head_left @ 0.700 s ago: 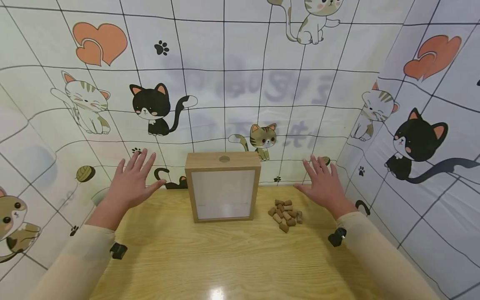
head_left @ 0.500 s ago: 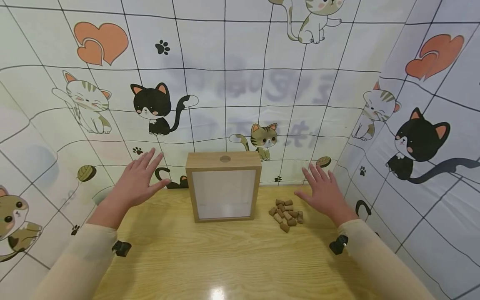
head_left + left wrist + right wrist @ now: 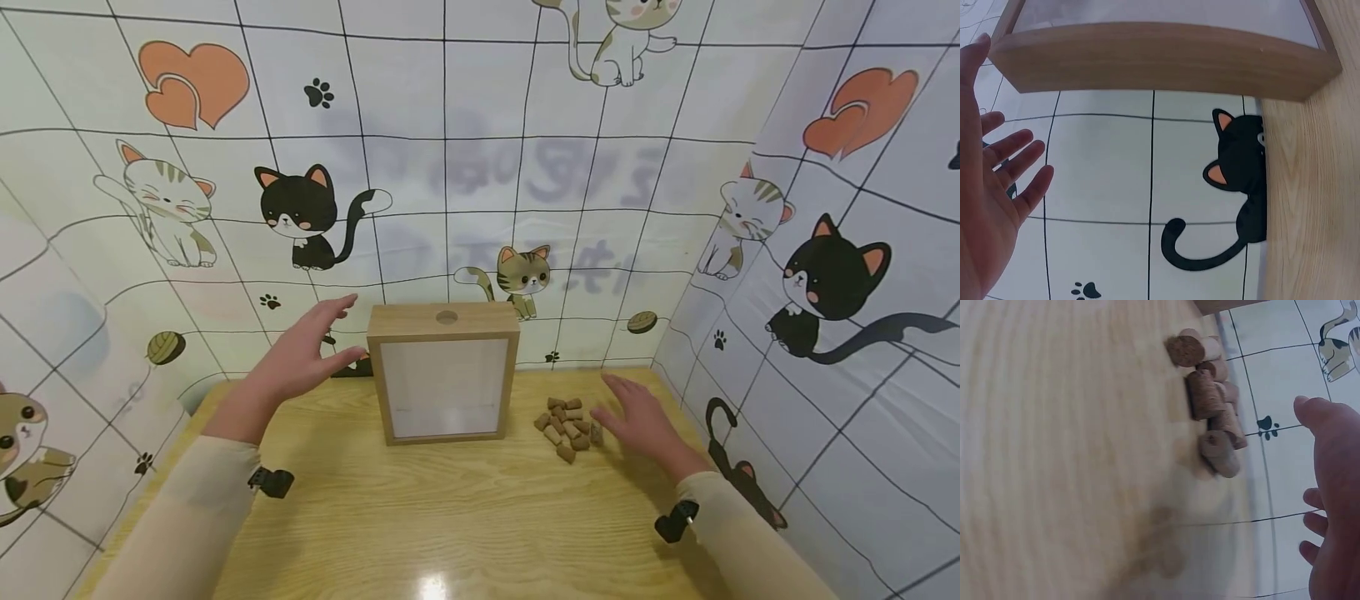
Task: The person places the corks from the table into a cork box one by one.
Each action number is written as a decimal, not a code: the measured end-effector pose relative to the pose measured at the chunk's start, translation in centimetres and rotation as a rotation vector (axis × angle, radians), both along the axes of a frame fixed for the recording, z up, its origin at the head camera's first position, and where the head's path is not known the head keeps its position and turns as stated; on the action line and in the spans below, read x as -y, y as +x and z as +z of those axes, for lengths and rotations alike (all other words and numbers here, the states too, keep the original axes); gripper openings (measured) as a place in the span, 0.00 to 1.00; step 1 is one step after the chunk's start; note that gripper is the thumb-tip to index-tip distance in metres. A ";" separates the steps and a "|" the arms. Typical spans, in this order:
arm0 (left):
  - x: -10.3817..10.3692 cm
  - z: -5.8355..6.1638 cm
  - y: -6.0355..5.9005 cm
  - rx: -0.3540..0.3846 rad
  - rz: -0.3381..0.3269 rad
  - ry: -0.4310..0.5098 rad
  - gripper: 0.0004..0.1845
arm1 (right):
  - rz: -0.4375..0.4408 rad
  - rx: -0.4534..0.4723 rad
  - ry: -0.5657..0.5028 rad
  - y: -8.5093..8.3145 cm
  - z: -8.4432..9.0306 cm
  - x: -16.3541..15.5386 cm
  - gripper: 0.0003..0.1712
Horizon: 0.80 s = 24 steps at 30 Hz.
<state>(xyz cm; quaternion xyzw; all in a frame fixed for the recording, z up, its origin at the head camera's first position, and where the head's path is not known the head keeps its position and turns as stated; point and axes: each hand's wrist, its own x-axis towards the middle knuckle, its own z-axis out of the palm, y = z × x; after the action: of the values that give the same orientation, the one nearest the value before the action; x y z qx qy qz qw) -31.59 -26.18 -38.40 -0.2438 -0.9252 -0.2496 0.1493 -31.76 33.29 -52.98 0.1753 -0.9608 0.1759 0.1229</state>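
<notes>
A shallow wooden box frame (image 3: 444, 383) with a clear front and a round hole in its top stands upright at the back of the table. My left hand (image 3: 303, 354) hovers at its left side, fingers relaxed and apart from it; the left wrist view shows the box's wooden side (image 3: 1166, 59) beyond the thumb. To the right of the box lies a small pile of corks (image 3: 564, 427). Just right of the corks hangs my right hand (image 3: 637, 417), holding nothing. In the right wrist view, several corks (image 3: 1207, 397) lie left of the thumb.
The wooden table (image 3: 420, 517) reaches back to a sheet (image 3: 420, 167) printed with cats, hearts and grid lines, which surrounds the back and sides. A small black device is strapped at each wrist.
My left hand has moved right, toward the box, and turned on edge. The right hand has come down closer to the corks. Box and corks stay in place.
</notes>
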 end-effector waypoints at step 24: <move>-3.4 0.2 -1.5 0.327 -0.037 0.456 0.37 | 0.006 0.096 -0.243 0.8 -5.0 0.8 0.30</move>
<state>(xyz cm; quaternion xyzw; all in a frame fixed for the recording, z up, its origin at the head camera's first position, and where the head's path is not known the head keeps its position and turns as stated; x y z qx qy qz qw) -33.04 -22.74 -38.17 -0.1774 -0.8524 -0.4899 0.0446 -30.92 32.52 -58.03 0.1534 -0.9367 0.2996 0.0968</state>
